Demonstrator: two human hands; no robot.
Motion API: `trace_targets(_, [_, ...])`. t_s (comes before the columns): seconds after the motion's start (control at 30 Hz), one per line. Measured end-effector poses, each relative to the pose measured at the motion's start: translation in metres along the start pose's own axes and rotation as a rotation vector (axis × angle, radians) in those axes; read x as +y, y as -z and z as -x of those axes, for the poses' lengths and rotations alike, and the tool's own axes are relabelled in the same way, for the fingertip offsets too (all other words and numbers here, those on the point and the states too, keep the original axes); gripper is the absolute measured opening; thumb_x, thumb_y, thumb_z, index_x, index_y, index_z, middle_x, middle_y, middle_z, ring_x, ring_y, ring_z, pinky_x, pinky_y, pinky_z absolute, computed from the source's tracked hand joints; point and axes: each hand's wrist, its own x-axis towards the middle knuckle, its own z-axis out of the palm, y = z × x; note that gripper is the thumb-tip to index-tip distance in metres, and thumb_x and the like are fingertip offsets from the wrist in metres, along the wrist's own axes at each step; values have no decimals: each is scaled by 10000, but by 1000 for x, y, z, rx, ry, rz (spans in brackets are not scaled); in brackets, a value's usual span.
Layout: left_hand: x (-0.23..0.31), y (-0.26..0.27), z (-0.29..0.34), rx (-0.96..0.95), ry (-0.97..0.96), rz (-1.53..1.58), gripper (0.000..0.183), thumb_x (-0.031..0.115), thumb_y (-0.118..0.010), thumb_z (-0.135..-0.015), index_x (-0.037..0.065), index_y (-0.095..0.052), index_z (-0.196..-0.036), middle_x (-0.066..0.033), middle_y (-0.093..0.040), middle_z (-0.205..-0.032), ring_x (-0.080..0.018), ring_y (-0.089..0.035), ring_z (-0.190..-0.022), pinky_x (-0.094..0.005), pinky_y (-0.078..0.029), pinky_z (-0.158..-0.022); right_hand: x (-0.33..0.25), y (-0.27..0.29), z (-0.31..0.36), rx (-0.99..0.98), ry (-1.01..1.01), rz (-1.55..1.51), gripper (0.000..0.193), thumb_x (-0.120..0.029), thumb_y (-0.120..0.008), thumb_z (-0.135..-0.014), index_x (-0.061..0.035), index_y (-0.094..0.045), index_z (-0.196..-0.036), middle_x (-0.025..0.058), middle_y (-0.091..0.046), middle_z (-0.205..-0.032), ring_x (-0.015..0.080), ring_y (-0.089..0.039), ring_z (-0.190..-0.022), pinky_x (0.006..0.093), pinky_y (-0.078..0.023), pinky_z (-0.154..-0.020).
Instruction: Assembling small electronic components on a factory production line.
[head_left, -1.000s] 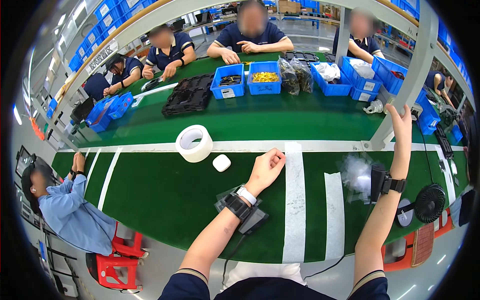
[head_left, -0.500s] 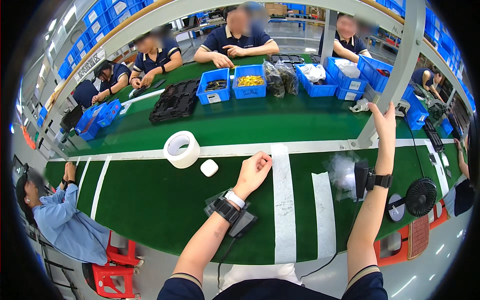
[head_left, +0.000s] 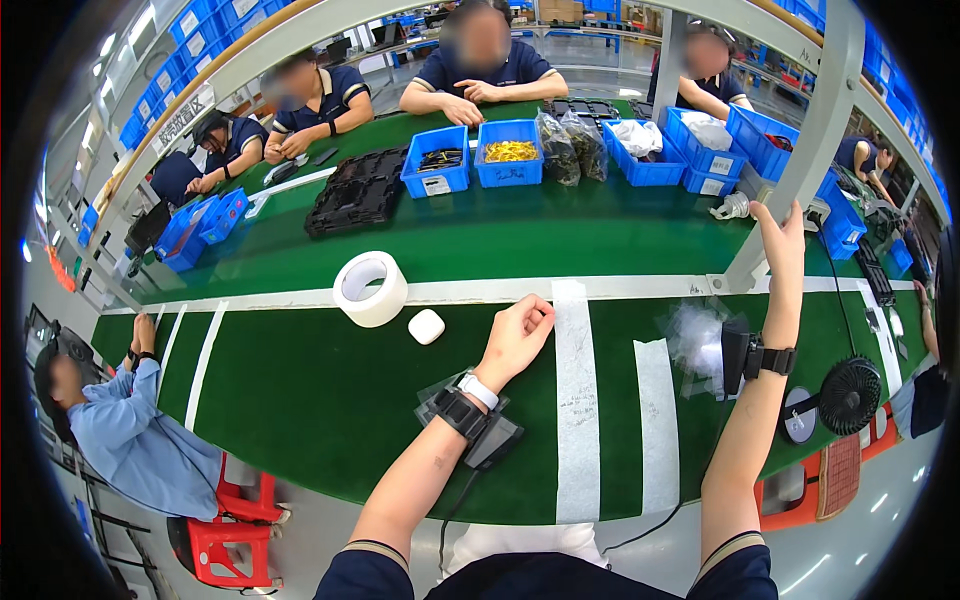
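Note:
My left hand rests on the green table with its fingers curled in; nothing shows in them. Its fingertips lie beside a long white paper strip with handwriting on it. A small white rounded case and a wide roll of white tape are to its left. My right hand is raised at a grey metal post, its thumb and fingers on either side of it. Both wrists carry black strapped devices; that of the left arm sits next to a white band.
Blue bins, one with yellow parts, stand across the table beside black trays and bagged parts. Several people sit around the table. A black fan stands at right, and a shorter white strip lies between my arms.
The view has shifted slightly, so the table things sit a little further right. My hands keep their places. The person across has drawn a hand back from the yellow parts' bin.

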Motion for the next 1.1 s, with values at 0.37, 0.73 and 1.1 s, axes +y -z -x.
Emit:
trace_targets(0.37, [0, 2, 0, -49, 41, -4, 85, 68, -569, -808, -7, -548, -841, -1, -541, -622, -29, -472, -543, -181, -390, -503, 5, -3, -3, 22, 20, -2, 687, -346, -649, -675, 2, -416, -1220, 188, -557, -1084, 275, -542, -997, 324, -409, -847])
trace_targets(0.73, [-4, 1, 1, -9, 23, -10, 88, 79, -580, -795, -1, -558, -824, -7, -519, -562, -42, -454, -487, -203, -384, -462, 2, -4, 2, 50, 14, 22, 699, -356, -651, -671, 29, -413, -1202, 214, -544, -1093, 297, -535, -1009, 337, -407, -854])
trace_targets(1.1, [-6, 0, -1, -9, 18, 22, 88, 73, -579, -788, -5, -558, -824, -4, -519, -570, -42, -451, -487, -202, -378, -462, 0, -3, 1, 42, 6, 20, 687, -350, -659, -669, 16, -424, -1202, 193, -553, -1082, 282, -539, -997, 326, -410, -840])
